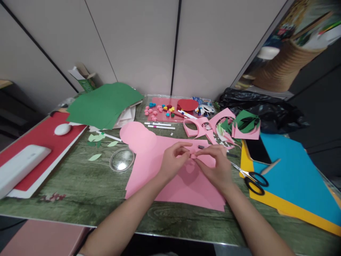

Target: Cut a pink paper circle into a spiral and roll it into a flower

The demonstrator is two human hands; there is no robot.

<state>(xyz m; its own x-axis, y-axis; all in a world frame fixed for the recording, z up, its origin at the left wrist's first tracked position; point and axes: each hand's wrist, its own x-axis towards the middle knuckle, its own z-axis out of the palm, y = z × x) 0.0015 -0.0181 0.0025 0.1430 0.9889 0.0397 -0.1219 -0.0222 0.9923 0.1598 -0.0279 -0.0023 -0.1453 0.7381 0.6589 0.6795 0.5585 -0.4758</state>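
Observation:
Over the middle of the pink paper sheets (170, 185), my left hand (174, 158) and my right hand (217, 167) meet fingertip to fingertip. Both pinch a small pink paper piece (193, 155), largely hidden by the fingers. Its exact shape is too small to make out. Just behind the fingers lies a small dark object (201, 147). Pink paper circles (137, 137) rest on the sheets' far left corner. To the right of my right hand are black-handled scissors (254, 179), with their blades pointing toward it.
Left of the sheets sit a tape roll (122, 160) and leaf cutouts (95, 157). Behind are white pens (161, 127), small coloured paper rolls (153, 112) and pink offcuts (195, 128). A phone (257, 151) lies on blue paper (293, 174) at right; green paper (103, 103) is back left.

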